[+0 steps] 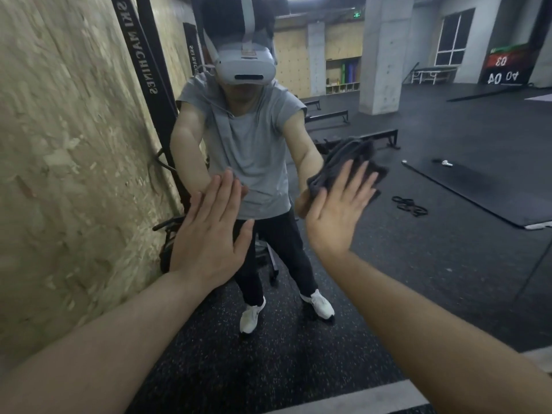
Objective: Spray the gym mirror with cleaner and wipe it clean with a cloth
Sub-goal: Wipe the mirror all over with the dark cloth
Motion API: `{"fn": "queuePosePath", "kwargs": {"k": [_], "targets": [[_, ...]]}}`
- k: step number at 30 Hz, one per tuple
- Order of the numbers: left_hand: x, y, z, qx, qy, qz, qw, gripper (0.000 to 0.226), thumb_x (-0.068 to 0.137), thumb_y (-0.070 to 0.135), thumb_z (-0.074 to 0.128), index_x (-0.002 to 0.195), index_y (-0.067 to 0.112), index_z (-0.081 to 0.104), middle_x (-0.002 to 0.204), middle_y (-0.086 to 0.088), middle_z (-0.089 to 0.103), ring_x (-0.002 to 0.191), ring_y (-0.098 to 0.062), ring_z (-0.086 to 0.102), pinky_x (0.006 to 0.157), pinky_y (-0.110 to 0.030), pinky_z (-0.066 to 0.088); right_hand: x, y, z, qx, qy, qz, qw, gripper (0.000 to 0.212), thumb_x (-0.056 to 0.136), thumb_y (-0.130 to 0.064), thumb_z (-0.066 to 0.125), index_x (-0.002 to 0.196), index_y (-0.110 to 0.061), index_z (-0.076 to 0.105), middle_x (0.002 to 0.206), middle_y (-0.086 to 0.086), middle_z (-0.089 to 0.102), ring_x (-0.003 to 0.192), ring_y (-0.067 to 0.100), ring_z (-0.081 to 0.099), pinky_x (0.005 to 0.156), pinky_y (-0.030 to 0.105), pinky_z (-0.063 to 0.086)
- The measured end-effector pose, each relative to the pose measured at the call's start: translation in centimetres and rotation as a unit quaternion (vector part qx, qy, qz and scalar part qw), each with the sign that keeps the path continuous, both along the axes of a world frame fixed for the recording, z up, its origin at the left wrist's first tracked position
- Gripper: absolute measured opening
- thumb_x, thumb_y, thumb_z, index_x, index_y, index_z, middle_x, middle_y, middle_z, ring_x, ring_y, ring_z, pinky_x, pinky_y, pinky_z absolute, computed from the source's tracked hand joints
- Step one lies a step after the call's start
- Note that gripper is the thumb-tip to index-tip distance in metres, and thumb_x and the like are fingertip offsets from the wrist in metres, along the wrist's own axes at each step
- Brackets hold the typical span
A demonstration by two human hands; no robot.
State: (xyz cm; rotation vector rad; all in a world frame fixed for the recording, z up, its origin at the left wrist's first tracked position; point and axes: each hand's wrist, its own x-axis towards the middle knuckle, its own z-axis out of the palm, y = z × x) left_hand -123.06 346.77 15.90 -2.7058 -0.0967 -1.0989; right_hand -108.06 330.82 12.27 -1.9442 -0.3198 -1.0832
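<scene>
The gym mirror (448, 204) fills most of the view and shows my own reflection in a grey shirt and headset. My right hand (337, 210) is flat with straight fingers and presses a dark grey cloth (355, 153) against the glass. My left hand (209, 228) is also flat against the mirror with fingers straight, holding nothing. No spray bottle is in sight.
A chipboard wall (59, 174) runs along the left, next to the mirror's edge. Reflected behind me are a black ski machine (143, 70), low benches, concrete pillars, black rubber flooring and resistance bands (409, 206) on the floor.
</scene>
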Motion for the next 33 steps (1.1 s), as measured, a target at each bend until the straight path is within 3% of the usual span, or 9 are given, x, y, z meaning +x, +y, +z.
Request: {"fn": "queuePosePath", "kwargs": {"k": [4,6,8,15,19,23,28,31,33], "targets": [[-1.4,1.9,-0.3,0.035,-0.009,0.01,0.999,0.069,0.105,0.044,0.026,0.16,0.003,0.02,0.17,-0.013,0.011,0.158,-0.024,0.009,0.124,-0.052,0.022,-3.5,5.9,-1.1,-0.165,-0.098,0.063,0.979,0.07,0.103,-0.033,0.036,0.162,-0.012,0.004,0.169,0.016,-0.001,0.154,0.044,-0.009,0.125,0.055,-0.011],[-2.3,3.1,-1.1,0.039,-0.018,0.028,0.999,0.068,0.105,0.043,0.026,0.159,0.001,0.023,0.169,-0.015,0.014,0.157,-0.027,0.011,0.125,-0.053,0.02,-4.7,7.6,-1.7,-0.259,-0.161,0.107,0.946,0.07,0.102,-0.033,0.043,0.162,-0.014,0.012,0.17,0.011,0.002,0.156,0.039,-0.011,0.125,0.053,-0.011],[-2.9,3.7,-2.0,0.028,-0.016,0.047,0.998,0.069,0.105,0.043,0.023,0.159,0.0,0.022,0.168,-0.016,0.016,0.157,-0.027,0.011,0.125,-0.053,0.018,-5.4,8.2,-2.0,-0.322,-0.207,0.137,0.914,0.067,0.1,-0.032,0.049,0.16,-0.014,0.027,0.169,0.012,0.016,0.157,0.037,-0.001,0.126,0.049,-0.009],[-1.6,0.6,-3.9,0.036,0.013,0.037,0.999,0.069,0.104,0.042,0.026,0.158,-0.001,0.024,0.169,-0.015,0.014,0.157,-0.027,0.009,0.126,-0.053,0.017,-1.2,1.4,-1.5,-0.368,-0.263,0.121,0.884,0.059,0.099,-0.03,0.05,0.156,-0.021,0.04,0.166,0.004,0.03,0.155,0.028,0.016,0.128,0.042,0.003],[0.0,-2.1,-4.8,0.039,0.032,0.02,0.999,0.07,0.104,0.044,0.025,0.16,0.002,0.02,0.17,-0.013,0.008,0.158,-0.024,0.005,0.126,-0.054,0.015,3.9,-6.5,-3.3,-0.331,-0.237,0.036,0.913,0.061,0.101,-0.031,0.049,0.159,-0.021,0.032,0.166,0.005,0.022,0.157,0.031,0.011,0.128,0.046,0.005],[0.8,-3.1,-5.6,0.03,0.037,0.023,0.999,0.07,0.104,0.044,0.025,0.16,0.003,0.019,0.171,-0.011,0.004,0.158,-0.023,0.002,0.126,-0.053,0.012,7.5,-13.2,-4.9,-0.267,-0.137,-0.038,0.953,0.062,0.104,-0.036,0.038,0.161,-0.016,0.024,0.167,0.018,0.022,0.154,0.042,0.015,0.128,0.048,-0.002],[0.6,-2.3,-6.7,0.01,0.038,0.041,0.998,0.071,0.102,0.045,0.024,0.161,0.005,0.019,0.171,-0.008,0.003,0.158,-0.021,0.0,0.127,-0.052,0.009,7.9,-14.0,-6.3,-0.026,0.054,-0.077,0.995,0.065,0.106,-0.034,0.031,0.163,-0.007,0.015,0.169,0.023,0.01,0.155,0.045,0.008,0.127,0.055,0.007],[0.3,-1.7,-7.3,-0.009,0.037,0.041,0.998,0.07,0.102,0.046,0.024,0.161,0.008,0.019,0.171,-0.005,0.002,0.158,-0.019,-0.002,0.126,-0.054,0.008,6.4,-10.2,-5.2,0.127,0.106,-0.051,0.985,0.066,0.105,-0.032,0.029,0.162,-0.003,0.011,0.169,0.024,0.004,0.156,0.045,0.002,0.126,0.055,0.004],[0.2,-1.4,-7.4,-0.014,0.039,0.027,0.999,0.069,0.103,0.046,0.023,0.161,0.009,0.018,0.171,-0.004,0.003,0.158,-0.018,-0.002,0.127,-0.053,0.008,4.7,-6.8,-4.5,0.172,0.115,-0.045,0.977,0.067,0.104,-0.032,0.028,0.162,-0.001,0.011,0.168,0.025,0.003,0.156,0.045,0.0,0.126,0.055,0.002]]}}
